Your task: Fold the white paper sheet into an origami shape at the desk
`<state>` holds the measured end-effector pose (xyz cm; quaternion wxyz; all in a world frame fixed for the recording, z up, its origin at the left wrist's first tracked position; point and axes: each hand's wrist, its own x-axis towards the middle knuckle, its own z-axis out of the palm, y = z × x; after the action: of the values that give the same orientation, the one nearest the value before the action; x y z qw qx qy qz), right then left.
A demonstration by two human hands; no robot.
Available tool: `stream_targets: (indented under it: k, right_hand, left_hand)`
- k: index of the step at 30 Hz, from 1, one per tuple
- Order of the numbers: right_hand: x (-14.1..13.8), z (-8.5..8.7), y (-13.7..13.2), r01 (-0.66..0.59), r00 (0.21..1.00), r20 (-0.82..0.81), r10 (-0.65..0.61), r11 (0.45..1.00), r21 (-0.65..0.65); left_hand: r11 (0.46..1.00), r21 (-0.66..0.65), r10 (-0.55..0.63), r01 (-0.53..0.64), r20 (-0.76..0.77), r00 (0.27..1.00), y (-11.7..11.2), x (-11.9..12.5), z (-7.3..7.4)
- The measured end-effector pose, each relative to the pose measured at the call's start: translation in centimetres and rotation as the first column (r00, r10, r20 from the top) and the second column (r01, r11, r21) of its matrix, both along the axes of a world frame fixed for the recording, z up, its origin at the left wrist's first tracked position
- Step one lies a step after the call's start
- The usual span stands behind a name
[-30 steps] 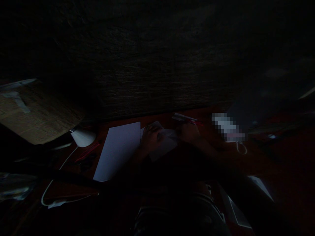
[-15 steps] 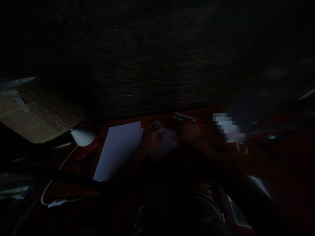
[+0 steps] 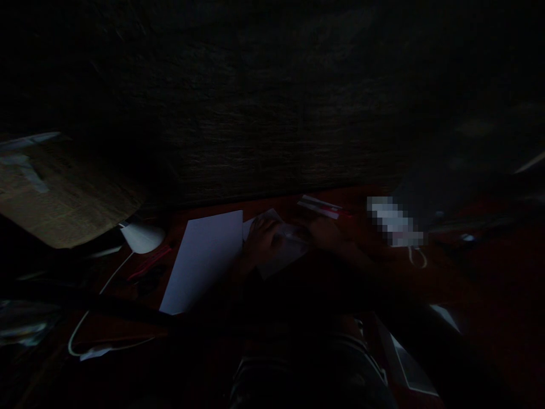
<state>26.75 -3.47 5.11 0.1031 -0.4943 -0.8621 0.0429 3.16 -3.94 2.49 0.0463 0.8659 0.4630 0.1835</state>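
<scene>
The scene is very dark. My left hand (image 3: pixel 261 241) lies on a small folded piece of white paper (image 3: pixel 283 255) on the reddish table, fingers resting flat on it. My right hand (image 3: pixel 324 233) is just right of it, its fingertips reaching onto the paper's upper right part; the dark hides how the fingers are set. A larger white sheet (image 3: pixel 203 261) lies directly left of my left hand.
A red and white flat object (image 3: pixel 321 205) lies behind my right hand. At the left are a white lamp head (image 3: pixel 142 237), red-handled scissors (image 3: pixel 150 264) and a white cable (image 3: pixel 85 336). More papers (image 3: pixel 411 366) lie at the lower right.
My right hand has moved left from beside the red and white object onto the folded paper. My left hand has stayed on the paper.
</scene>
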Motion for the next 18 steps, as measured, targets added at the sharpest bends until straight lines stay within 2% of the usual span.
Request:
stream_targets:
  k: [6, 10, 14, 16, 18]
  right_hand:
    - [-0.3, 0.7, -0.2, 0.075, 0.989, 0.136, -0.064, 0.994, -0.075]
    - [-0.3, 0.7, -0.3, 0.108, 0.993, 0.037, -0.108, 0.994, -0.001]
    - [-0.3, 0.2, -0.5, 0.083, 0.988, -0.138, -0.076, 0.996, 0.045]
    - [-0.4, -0.2, -0.4, 0.070, 0.974, -0.216, -0.061, 0.997, 0.032]
    - [-0.4, -0.5, -0.3, 0.046, 0.946, -0.321, -0.041, 0.999, 0.010]
  left_hand:
    - [1.000, -0.016, 0.006, -0.005, 0.073, 0.997, 0.0, 0.0, -0.3]
    - [0.999, -0.039, -0.002, 0.013, 0.281, 0.960, 0.3, 0.2, -1.1]
    - [0.995, -0.099, 0.074, -0.026, 0.518, 0.852, 0.6, 0.4, -1.8]
    - [0.986, -0.165, 0.133, -0.039, 0.611, 0.780, 0.8, 0.5, -2.1]
    - [0.965, -0.261, 0.184, 0.000, 0.678, 0.712, 1.0, 0.6, -2.2]
